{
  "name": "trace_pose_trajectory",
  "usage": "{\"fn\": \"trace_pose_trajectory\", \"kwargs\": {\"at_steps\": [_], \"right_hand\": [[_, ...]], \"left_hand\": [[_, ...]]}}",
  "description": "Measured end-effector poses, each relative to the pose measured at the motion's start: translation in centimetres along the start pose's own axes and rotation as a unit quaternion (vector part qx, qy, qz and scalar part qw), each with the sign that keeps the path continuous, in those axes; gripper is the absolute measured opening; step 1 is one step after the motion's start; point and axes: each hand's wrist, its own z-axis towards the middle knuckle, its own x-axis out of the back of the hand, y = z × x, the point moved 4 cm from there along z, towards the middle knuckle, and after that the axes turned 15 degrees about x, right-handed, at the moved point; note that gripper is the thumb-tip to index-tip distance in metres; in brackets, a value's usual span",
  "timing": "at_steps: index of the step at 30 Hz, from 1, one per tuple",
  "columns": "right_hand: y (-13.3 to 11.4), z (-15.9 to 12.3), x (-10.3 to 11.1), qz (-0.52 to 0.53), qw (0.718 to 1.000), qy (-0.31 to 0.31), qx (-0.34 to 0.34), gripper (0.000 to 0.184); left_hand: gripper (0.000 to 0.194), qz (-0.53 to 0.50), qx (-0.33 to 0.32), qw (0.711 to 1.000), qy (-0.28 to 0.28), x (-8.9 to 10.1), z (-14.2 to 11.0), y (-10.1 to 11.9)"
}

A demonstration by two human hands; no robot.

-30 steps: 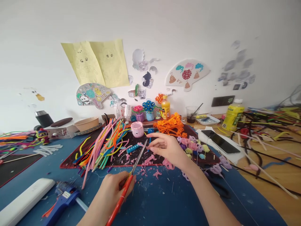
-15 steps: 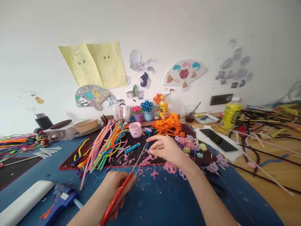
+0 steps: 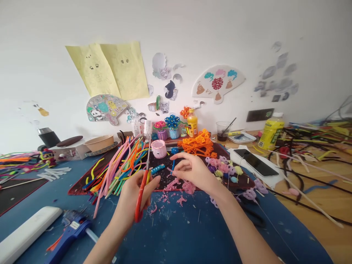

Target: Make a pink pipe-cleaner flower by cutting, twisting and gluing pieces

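Observation:
My left hand (image 3: 132,194) is closed around the red handles of a pair of scissors (image 3: 140,200). Their blades point up and away, just left of a pink cup-shaped pot (image 3: 158,149). My right hand (image 3: 194,171) pinches a thin blue pipe cleaner (image 3: 174,150) between thumb and fingers; its upper end is bunched into a small blue shape. Below the fingertips, pink scraps (image 3: 171,185) lie strewn on the dark mat (image 3: 110,167). A blue tube with white lettering (image 3: 157,169) lies between the two hands.
Coloured pipe cleaners (image 3: 112,165) are heaped at left, orange looped ones (image 3: 198,143) behind my right hand. Pastel loops (image 3: 221,167) sit right of it. A blue glue gun (image 3: 73,231) and white case (image 3: 30,231) lie front left; a phone (image 3: 255,161) and yellow bottle (image 3: 271,132) stand right.
My left hand has moved up and forward with the scissors. The blades have swung left, away from the blue pipe cleaner, and now point nearly straight up. My right hand has shifted slightly.

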Motion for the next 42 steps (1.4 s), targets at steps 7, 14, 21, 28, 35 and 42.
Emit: {"fn": "trace_pose_trajectory", "kwargs": {"at_steps": [7, 14, 21, 28, 35, 42], "right_hand": [[0.2, 0.2, -0.5, 0.032, 0.999, 0.026, 0.034, 0.043], [0.2, 0.3, -0.4, 0.047, 0.997, 0.036, 0.039, 0.044], [0.7, -0.1, -0.7, 0.029, 0.999, 0.004, 0.018, 0.058], [0.2, -0.2, -1.6, 0.038, 0.997, 0.055, 0.028, 0.042], [0.3, 0.2, -1.4, 0.112, 0.985, 0.119, 0.064, 0.031], [-0.1, 0.2, -1.4, 0.214, 0.962, 0.156, 0.069, 0.043]], "left_hand": [[0.038, -0.146, -0.051, 0.986, -0.058, -3.0, 2.3, 1.8], [0.036, -0.269, -0.063, 0.956, -0.104, -3.0, 3.4, 2.7], [0.035, -0.389, -0.113, 0.912, -0.059, -1.1, 5.0, 6.0], [0.033, -0.461, -0.109, 0.880, -0.018, -0.8, 5.9, 4.6], [0.032, -0.478, -0.134, 0.868, -0.031, -0.4, 5.0, 4.7], [0.040, -0.455, -0.175, 0.864, -0.128, -2.2, 2.9, 5.7]]}}
